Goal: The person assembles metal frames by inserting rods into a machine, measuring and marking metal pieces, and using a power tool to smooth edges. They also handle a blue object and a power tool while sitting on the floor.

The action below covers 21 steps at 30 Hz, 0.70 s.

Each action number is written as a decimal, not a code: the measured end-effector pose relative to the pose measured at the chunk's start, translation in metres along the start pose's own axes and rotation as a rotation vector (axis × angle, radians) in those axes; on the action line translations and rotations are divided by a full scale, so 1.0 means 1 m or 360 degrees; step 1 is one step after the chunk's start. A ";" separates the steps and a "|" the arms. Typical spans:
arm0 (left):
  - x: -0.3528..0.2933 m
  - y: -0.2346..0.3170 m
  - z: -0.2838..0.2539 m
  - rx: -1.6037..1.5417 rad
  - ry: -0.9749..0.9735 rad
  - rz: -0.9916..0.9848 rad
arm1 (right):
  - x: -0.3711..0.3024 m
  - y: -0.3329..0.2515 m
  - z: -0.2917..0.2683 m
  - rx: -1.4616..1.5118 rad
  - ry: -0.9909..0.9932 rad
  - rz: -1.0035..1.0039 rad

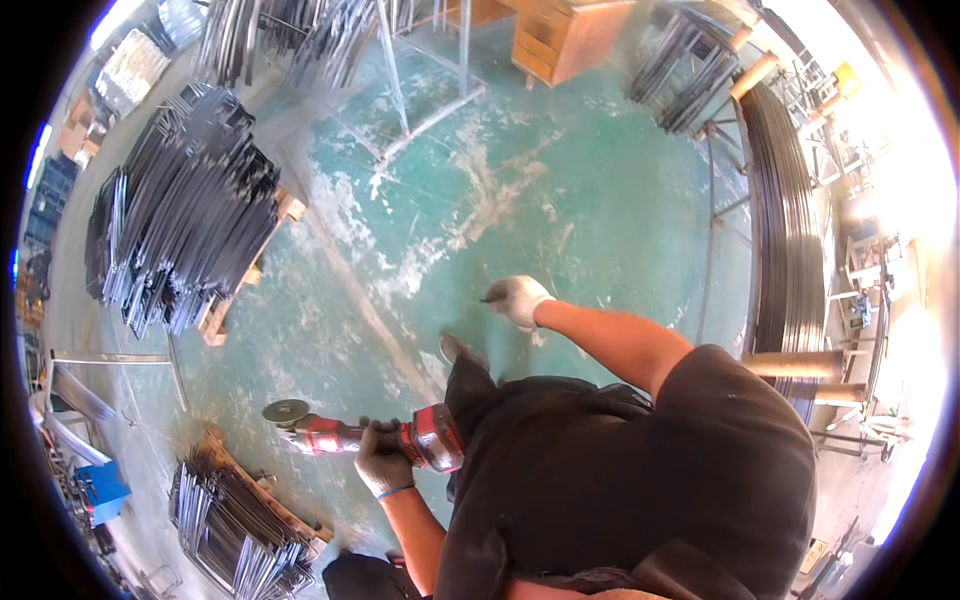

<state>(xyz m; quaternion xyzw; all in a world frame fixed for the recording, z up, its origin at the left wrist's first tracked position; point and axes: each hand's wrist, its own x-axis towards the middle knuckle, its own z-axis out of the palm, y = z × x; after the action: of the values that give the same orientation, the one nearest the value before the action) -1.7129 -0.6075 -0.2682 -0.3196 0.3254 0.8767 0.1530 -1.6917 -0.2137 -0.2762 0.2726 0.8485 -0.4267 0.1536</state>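
Note:
My left hand [384,464], in a pale work glove with darker fingers, is wrapped around the middle of a red and black angle grinder [432,440]. The grinder lies level at my left side, its head and round disc [286,411] pointing left, away from my body. My right hand [518,302], also gloved, hangs out in front of me over the floor with its fingers curled together. Something small and dark shows at its fingertips; I cannot tell whether it is a held thing or the glove's coating.
A tall heap of dark metal bars [190,210] rests on a wooden pallet at the left. Another bundle [240,530] sits at the lower left. Long bars [785,230] lie on a rack at the right. A metal frame [440,125] and a wooden cabinet [565,40] stand ahead.

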 end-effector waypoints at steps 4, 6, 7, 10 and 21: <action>0.069 -0.001 -0.021 -0.0195 -0.0580 -0.0294 | 0.023 0.017 -0.016 -0.0212 0.0050 0.0044; 0.071 -0.012 0.032 0.0445 -0.0069 0.0086 | 0.029 0.040 -0.036 -0.0182 0.0064 -0.0005; 0.071 -0.004 0.060 -0.0238 0.0168 -0.0233 | 0.030 0.041 -0.040 -0.0218 0.0099 0.0036; 0.078 0.001 0.080 -0.0296 0.0161 -0.0177 | 0.045 0.057 -0.050 -0.0229 0.0149 0.0058; 0.072 -0.026 0.142 -0.0748 0.0404 0.0169 | 0.248 0.012 -0.074 -0.0662 -0.0244 -0.0856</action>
<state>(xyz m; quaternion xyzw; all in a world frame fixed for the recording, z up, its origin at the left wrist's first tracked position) -1.8198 -0.4884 -0.2450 -0.4363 0.1458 0.8878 -0.0137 -1.8861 -0.0661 -0.3623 -0.0307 0.9448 -0.2891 0.1512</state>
